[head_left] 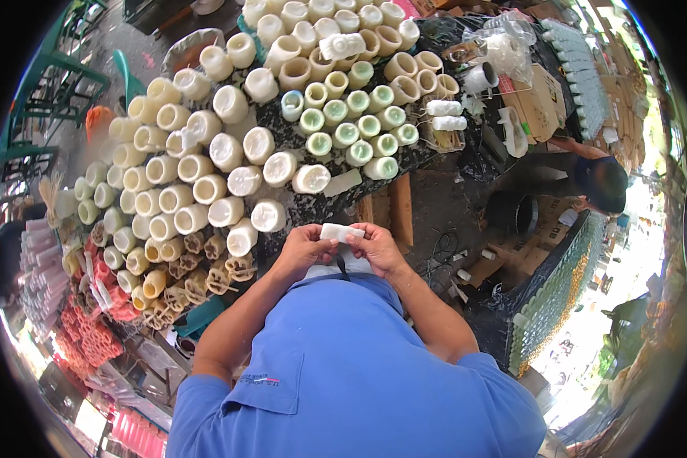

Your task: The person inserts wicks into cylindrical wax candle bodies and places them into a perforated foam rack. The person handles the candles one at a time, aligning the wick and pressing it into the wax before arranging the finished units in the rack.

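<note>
A small white waxy-looking block is held level in front of my waist. The fingers of my left hand pinch its left end. At the other end, my right hand is closed on the same block, with thumb and fingers. Past the hands, on the dark speckled table, stand many cream-coloured round moulds, several with whitish filling. A group of smaller moulds with pale green filling stands farther off, right of the cream ones.
White cylinders lie near the table's right side. A person in dark clothes bends over on the right, near a black bucket. Orange-red pieces and pale rods crowd the left. Cardboard lies at the far right.
</note>
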`<state>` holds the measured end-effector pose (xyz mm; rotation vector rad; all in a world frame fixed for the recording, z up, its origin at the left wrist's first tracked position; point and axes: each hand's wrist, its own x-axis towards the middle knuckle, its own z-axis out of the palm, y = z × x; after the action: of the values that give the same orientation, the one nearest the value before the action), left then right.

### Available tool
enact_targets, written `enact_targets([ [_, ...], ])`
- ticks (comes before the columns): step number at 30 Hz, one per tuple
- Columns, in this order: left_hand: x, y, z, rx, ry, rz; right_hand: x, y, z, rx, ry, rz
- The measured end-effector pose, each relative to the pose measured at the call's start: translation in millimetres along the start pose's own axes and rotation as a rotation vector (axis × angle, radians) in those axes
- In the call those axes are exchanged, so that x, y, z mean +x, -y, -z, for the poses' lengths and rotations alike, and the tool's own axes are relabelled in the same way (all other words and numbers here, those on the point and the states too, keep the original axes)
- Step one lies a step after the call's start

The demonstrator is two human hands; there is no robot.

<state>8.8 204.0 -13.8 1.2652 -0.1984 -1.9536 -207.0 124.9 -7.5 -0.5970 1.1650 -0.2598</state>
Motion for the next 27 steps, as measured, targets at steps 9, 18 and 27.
enact_targets([
  [9,42,63,8,-0.431,-0.285,0.007,46,19,-2,-1.292,-0.145,1.025],
  [18,80,87,19,-0.496,-0.523,-0.187,135,39,-2,-1.964,0.075,0.842],
  [27,63,76,20,-0.454,-0.625,-0.051,43,78,21,-1.744,0.046,0.934],
])
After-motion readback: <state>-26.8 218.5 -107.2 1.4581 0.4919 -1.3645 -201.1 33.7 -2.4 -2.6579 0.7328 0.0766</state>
